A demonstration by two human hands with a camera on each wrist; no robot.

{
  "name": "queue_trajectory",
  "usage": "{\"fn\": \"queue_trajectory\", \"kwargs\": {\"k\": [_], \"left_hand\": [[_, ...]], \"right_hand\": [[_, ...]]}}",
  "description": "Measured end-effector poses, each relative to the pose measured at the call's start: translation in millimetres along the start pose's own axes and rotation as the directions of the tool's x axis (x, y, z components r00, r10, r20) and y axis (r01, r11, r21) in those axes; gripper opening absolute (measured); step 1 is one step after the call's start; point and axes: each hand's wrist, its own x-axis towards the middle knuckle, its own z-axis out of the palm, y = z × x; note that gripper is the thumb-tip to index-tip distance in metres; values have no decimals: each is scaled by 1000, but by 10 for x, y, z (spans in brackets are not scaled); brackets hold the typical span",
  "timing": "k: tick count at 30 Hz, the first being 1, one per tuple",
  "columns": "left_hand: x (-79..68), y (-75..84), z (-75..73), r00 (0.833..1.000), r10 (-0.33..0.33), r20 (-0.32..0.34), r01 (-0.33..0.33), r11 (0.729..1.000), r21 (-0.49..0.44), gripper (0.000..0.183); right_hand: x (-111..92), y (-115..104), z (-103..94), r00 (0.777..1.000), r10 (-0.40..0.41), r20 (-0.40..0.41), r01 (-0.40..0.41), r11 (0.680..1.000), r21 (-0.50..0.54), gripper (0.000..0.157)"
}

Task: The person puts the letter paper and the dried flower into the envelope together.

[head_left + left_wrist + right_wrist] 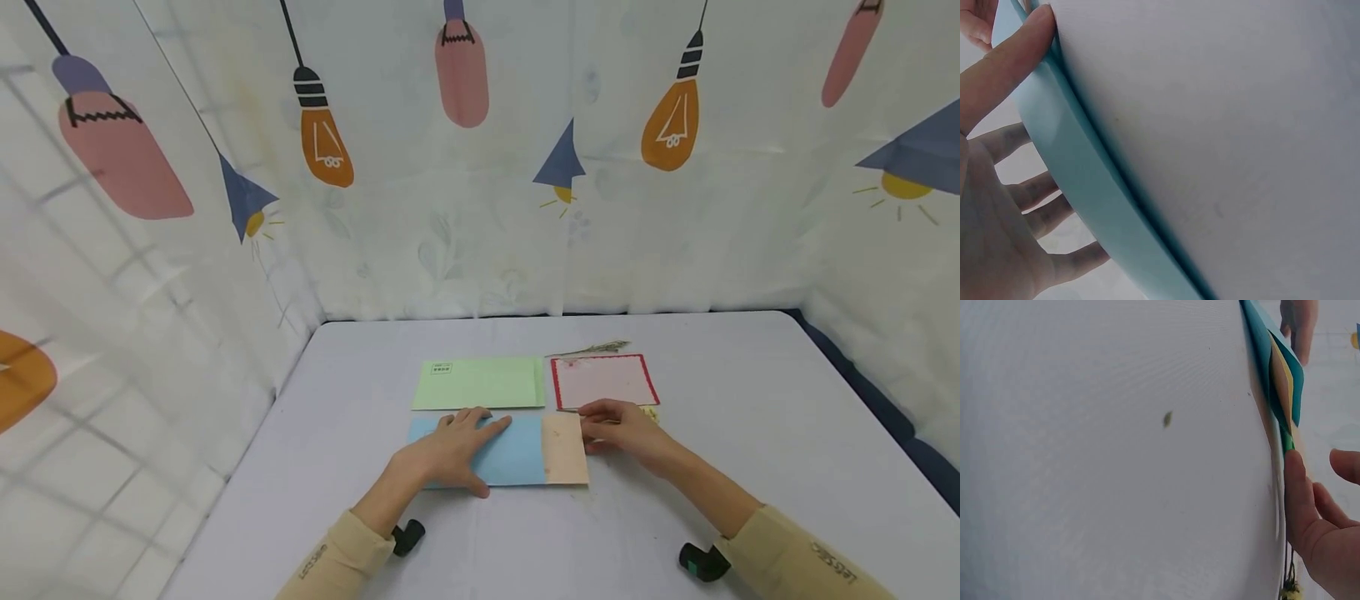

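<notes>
My left hand (457,450) lies spread over the light blue envelope (510,454), its thumb (1035,31) at the near edge. Beige paper (564,450) sticks out of the envelope's right end, which gapes a little in the right wrist view, showing paper with a yellow edge (1289,381). My right hand (622,433) is at that end, pinching a thin-stemmed sprig of small yellow flowers (1291,591). Its green stem (1287,439) runs to the envelope's mouth, and the flower heads emerge on the wrist side of the hand. The fingers hide the middle of the stem.
Behind the blue envelope lies a pale green envelope (480,383). To its right is a pink card with a red border (603,379), a dried sprig (600,348) along its far edge. White table (360,383); printed curtains hang beyond it. A small leaf bit (1167,419) lies on the cloth.
</notes>
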Motion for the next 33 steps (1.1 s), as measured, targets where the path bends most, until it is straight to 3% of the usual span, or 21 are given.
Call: {"fn": "queue_trajectory", "kwargs": {"k": [20,33], "left_hand": [[-3,16,-5,1000,-13,13,13,1000,-14,105],[-12,34,-22,1000,-7,15,7,1000,-10,104]], "right_hand": [[11,-5,115,1000,-5,0,5,999,42,42],[38,-66,222,997,-21,74,14,996,93,43]]}}
